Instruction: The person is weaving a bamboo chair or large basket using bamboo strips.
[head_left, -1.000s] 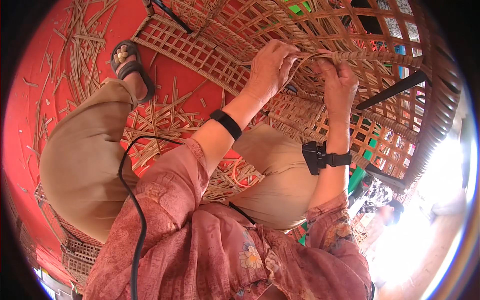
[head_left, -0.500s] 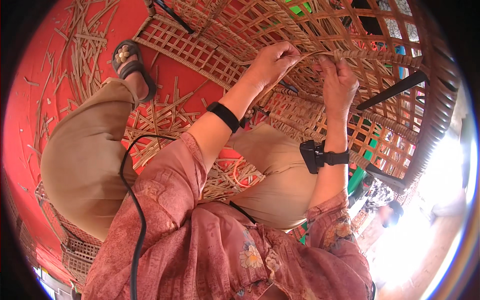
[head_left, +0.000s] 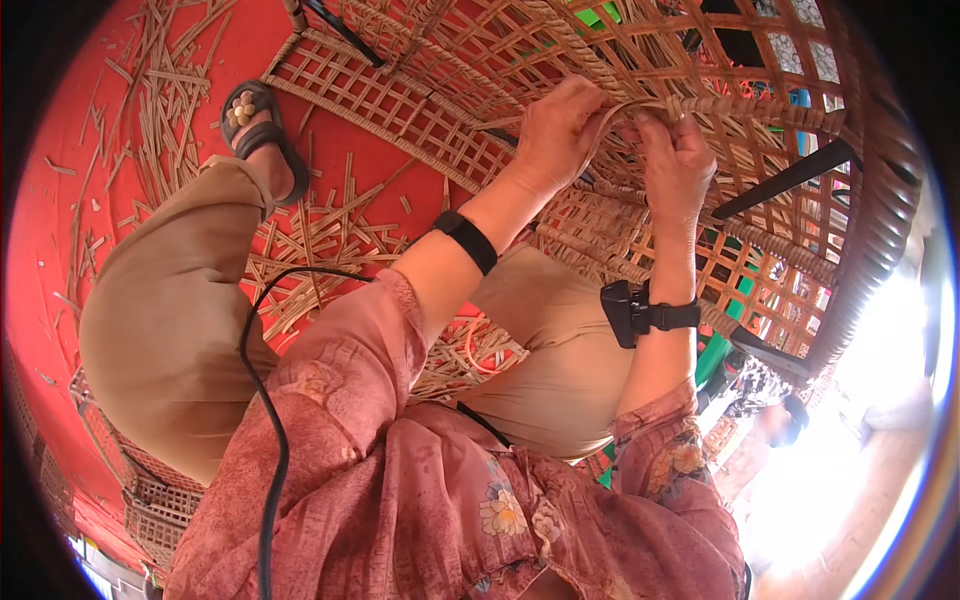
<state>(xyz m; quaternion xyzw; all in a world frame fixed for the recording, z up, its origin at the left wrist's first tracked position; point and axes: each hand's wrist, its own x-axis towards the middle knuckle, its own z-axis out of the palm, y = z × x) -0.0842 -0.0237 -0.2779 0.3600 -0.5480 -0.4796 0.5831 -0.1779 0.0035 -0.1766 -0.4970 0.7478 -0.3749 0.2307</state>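
Observation:
A large open-weave rattan frame (head_left: 770, 110), brown with a wrapped bar across it, leans in front of me. My left hand (head_left: 562, 130) is closed on a flat rattan strip (head_left: 628, 104) that arches over to the wrapped bar. The fingers of my right hand (head_left: 680, 165) pinch the same strip at the bar, just where the wrapping begins. Both hands are close together at the upper middle. The strip's tail below my left hand is hidden by the hand and forearm.
Cut rattan strips (head_left: 165, 130) lie scattered on the red floor covering (head_left: 90, 240). A black cable (head_left: 272, 420) runs over my left sleeve. A black bar (head_left: 785, 180) crosses the frame at right. More woven baskets (head_left: 160, 515) stand at lower left, and another person sits at lower right.
My left hand has moved slightly right and up, closer to my right hand, and the strip between them bows more. My right hand stays nearly in place.

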